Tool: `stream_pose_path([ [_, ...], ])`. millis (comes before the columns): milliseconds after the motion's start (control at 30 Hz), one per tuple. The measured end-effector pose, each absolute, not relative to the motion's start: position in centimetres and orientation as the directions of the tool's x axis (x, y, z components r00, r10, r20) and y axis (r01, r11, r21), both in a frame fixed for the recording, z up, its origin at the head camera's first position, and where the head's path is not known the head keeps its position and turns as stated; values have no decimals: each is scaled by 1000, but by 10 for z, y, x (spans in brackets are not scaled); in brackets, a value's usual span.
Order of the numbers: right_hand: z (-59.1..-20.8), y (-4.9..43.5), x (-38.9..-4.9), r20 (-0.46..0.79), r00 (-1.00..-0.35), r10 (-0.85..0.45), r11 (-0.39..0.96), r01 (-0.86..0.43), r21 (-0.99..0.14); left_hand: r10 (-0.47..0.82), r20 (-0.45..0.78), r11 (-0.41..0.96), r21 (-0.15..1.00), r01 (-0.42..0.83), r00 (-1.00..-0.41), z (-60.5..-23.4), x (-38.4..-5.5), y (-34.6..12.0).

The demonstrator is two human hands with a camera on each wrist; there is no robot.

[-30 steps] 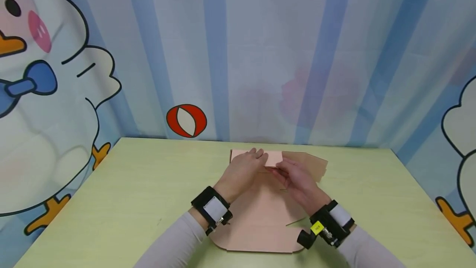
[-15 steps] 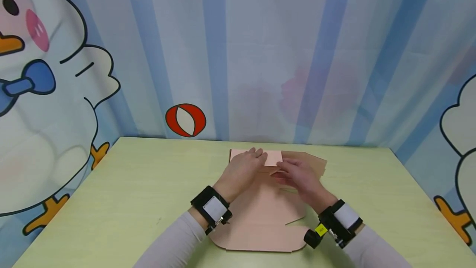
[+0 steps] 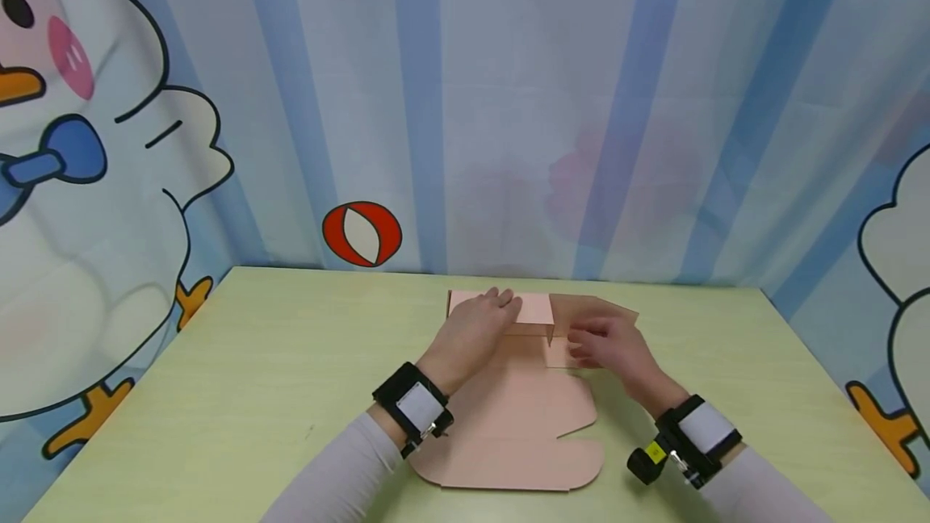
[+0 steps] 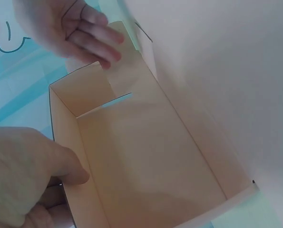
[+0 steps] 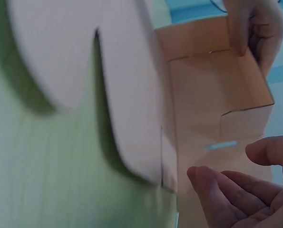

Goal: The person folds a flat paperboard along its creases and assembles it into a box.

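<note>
Your left hand [image 3: 475, 333] pinches the far wall of the cardboard box [image 3: 508, 418] | right hand [image 3: 613, 349] relaxed, holding nothing, beside its unfolded side flap [image 3: 597, 307] | box part-folded on the surface [image 3: 291, 361] | step: likely folding that side; next calls for raising the flap

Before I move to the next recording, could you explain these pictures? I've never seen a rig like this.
No robot here: a person works with a bare left hand and right hand, with black bands round the wrists. The wide picture comes from a camera worn on the head; the other two are taken from each wrist. A partly folded cardboard box lies on the pale green table, before a striped cartoon backdrop. The left hand pinches one raised wall of the box, thumb inside. The right hand is near a side flap and holds nothing visible.
</note>
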State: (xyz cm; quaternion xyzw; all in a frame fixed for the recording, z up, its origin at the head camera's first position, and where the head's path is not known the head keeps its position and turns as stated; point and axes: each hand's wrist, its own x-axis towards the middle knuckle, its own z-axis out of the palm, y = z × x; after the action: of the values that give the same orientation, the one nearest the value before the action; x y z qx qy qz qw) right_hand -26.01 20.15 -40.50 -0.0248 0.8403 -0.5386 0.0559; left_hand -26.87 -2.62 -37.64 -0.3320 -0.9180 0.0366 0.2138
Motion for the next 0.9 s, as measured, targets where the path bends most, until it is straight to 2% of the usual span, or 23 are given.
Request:
stream_pose_path([
  [267,-417,214,-256,66,-988,-143,676,-146,-722,625,359,777,-203,596,-693,-377,-269,-26],
  [467,-423,211,-256,164,-970,-178,769,-241,-591,622,360,779,-199,594,-695,-376,-268,-25],
  [667,-422,194,-258,123,-984,-130,801,-177,-571,628,358,776,-213,594,-691,-375,-272,-26],
  [900,-420,184,-257,79,-996,-47,797,-85,-598,635,358,768,-198,609,-684,-375,-273,-27],
])
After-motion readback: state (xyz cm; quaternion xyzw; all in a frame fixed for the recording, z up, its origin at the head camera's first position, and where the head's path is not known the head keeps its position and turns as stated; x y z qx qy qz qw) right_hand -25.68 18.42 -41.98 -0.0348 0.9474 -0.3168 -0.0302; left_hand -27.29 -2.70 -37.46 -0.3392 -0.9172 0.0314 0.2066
